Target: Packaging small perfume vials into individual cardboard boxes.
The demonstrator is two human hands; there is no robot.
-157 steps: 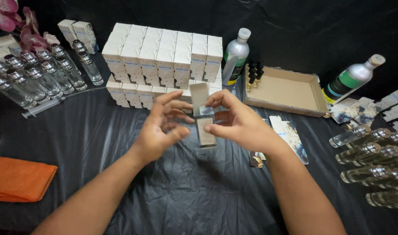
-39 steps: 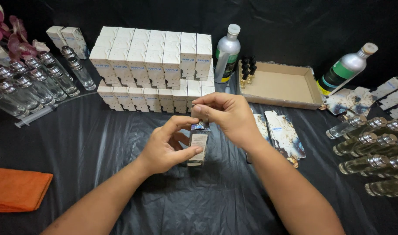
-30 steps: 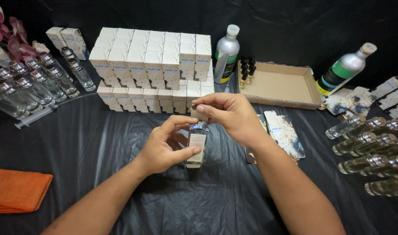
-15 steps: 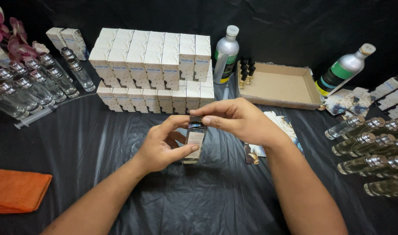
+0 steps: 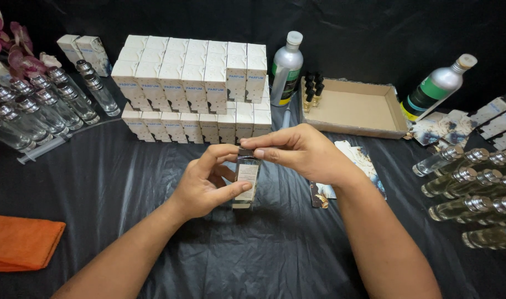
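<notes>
Small box (image 5: 246,178), upright at the middle of the frame, sits in my left hand (image 5: 208,182): thumb across its front, fingers curled behind, long axis running up and down. My right hand (image 5: 302,152) comes in from the right and lies over the top end, its fingertips closed down on the box's upper edge, so it holds nothing of its own but that edge. Both hands touch the box; the left carries it from below and left, the right caps it from above and right. It hangs just above the black sheet (image 5: 125,182).

Behind it, at upper centre, stands the stack of white boxes (image 5: 195,88), two tiers, about two dozen faces showing. Two more boxes (image 5: 84,49) stand apart at upper left. Two silver bottles show: one upright (image 5: 286,68) beside the stack, one leaning (image 5: 436,87) at upper right. Between them lies one cardboard tray (image 5: 352,108) with about four small dark vials (image 5: 312,88) in its far left corner. Clear glass bottles lie in rows at the left (image 5: 34,108), roughly nine, and at the right edge (image 5: 474,188), about eight. One orange cloth (image 5: 20,242) lies at lower left.
</notes>
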